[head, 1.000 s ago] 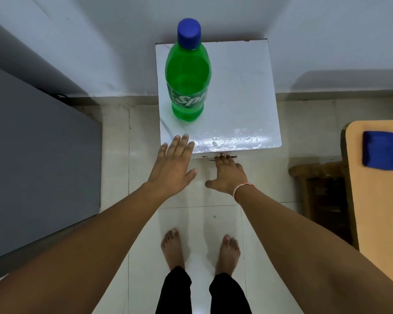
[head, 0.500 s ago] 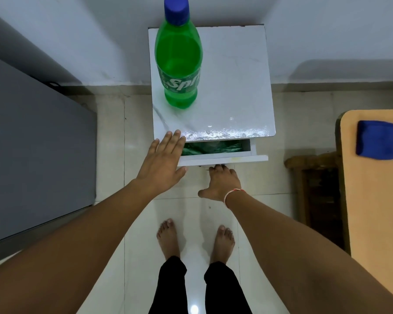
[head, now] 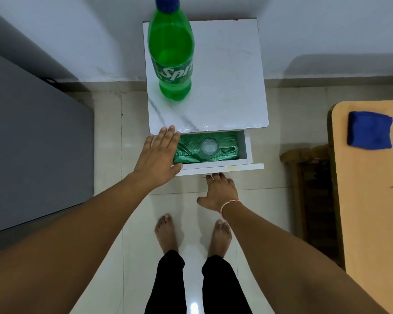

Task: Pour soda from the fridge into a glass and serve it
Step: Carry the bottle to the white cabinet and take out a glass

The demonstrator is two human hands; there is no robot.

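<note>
Drawer [head: 220, 167] pulled further out | right fingers [head: 216, 177] hooking its front | left fingers [head: 166, 137] flat | glass [head: 209, 147] inside

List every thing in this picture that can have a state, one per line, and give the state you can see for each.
Soda bottle: upright on the cabinet top, blue cap on.
Drawer: pulled partly open.
Glass: standing inside the drawer, mouth up, looks empty.
Green liner: crumpled under the glass.
Left hand: fingers straight, over the drawer's left end.
Right hand: fingers under the drawer front; grip hidden.
Blue cloth: folded on the wooden table.
</note>
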